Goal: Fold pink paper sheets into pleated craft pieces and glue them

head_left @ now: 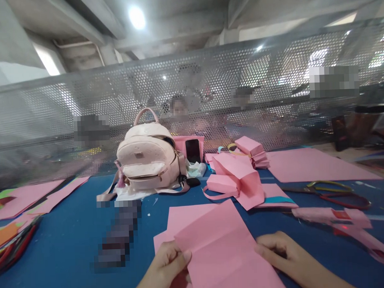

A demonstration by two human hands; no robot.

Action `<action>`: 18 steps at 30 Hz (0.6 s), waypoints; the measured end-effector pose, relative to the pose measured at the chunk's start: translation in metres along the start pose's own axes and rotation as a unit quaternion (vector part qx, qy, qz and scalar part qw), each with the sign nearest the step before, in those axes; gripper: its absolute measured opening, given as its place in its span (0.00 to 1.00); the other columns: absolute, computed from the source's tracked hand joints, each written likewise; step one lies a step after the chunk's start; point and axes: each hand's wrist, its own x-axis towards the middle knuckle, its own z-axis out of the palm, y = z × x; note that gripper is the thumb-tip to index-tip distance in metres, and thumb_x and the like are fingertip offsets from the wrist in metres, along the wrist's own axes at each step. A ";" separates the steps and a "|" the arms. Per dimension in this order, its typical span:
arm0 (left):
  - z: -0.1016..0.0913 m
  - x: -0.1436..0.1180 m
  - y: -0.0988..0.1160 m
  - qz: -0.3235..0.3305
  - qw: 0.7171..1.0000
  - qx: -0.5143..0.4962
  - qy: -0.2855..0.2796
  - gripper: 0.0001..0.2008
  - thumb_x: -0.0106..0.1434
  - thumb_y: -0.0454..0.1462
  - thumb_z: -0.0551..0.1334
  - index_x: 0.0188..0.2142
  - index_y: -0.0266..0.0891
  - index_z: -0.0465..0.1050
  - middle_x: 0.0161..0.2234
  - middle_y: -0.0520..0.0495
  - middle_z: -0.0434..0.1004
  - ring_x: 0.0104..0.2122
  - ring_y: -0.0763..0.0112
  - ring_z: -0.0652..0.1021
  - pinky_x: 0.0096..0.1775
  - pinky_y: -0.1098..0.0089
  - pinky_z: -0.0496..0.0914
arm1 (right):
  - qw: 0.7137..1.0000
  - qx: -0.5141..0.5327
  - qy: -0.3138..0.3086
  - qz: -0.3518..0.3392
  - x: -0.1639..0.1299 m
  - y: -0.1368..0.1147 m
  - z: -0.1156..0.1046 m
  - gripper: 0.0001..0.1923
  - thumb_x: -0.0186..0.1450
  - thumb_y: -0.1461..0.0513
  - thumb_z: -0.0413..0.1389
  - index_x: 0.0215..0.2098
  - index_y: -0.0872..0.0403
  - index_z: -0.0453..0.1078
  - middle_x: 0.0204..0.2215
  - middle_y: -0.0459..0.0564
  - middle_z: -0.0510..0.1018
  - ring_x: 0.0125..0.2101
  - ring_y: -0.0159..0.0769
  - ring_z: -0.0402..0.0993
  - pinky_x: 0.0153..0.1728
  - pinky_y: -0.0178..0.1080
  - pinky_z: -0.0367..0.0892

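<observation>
A creased sheet of pink paper (220, 244) is held up in front of me, tilted above the blue table. My left hand (171, 262) pinches its left edge between thumb and fingers. At the right edge, my right hand (277, 252) grips it the same way. Beneath the held sheet lies more pink paper (178, 216), partly covered by it. Just beyond are folded pink paper pieces (237, 180), one with a loop-like strip. To the right of my right hand rests a pink hot glue gun (342, 218) with a small red light.
A cream backpack (148, 158) stands at the back, with a phone (192, 150) beside it. Scissors (335, 191) lie at right, and another red-handled pair (17, 246) at left near pink sheets (30, 198). A perforated metal screen (130, 91) borders the table (72, 240); people are behind it.
</observation>
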 end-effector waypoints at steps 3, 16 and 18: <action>-0.002 0.002 -0.002 0.013 1.000 -0.011 -0.005 0.23 0.52 0.54 0.69 0.29 0.33 0.78 0.20 0.48 0.71 0.20 0.74 0.69 0.25 0.73 0.62 | 1.000 0.006 -0.024 -0.004 0.001 0.000 -0.001 0.33 0.61 0.34 0.43 0.18 0.52 0.47 0.19 0.41 0.49 0.22 0.30 0.49 0.23 0.35 0.46; -0.010 0.006 -0.010 0.001 0.998 -0.051 0.036 0.21 0.52 0.51 0.71 0.29 0.34 0.76 0.19 0.53 0.66 0.18 0.79 0.63 0.24 0.76 0.57 | 0.996 0.039 -0.070 0.038 -0.003 0.001 0.002 0.30 0.62 0.38 0.48 0.18 0.52 0.55 0.14 0.43 0.62 0.19 0.33 0.63 0.25 0.35 0.59; -0.009 0.006 -0.010 -0.001 0.998 -0.056 0.035 0.21 0.52 0.51 0.70 0.28 0.34 0.75 0.19 0.52 0.66 0.19 0.78 0.64 0.24 0.76 0.57 | 0.996 0.041 -0.066 0.037 -0.004 0.001 0.002 0.30 0.62 0.37 0.48 0.19 0.51 0.54 0.14 0.43 0.64 0.18 0.34 0.65 0.25 0.35 0.61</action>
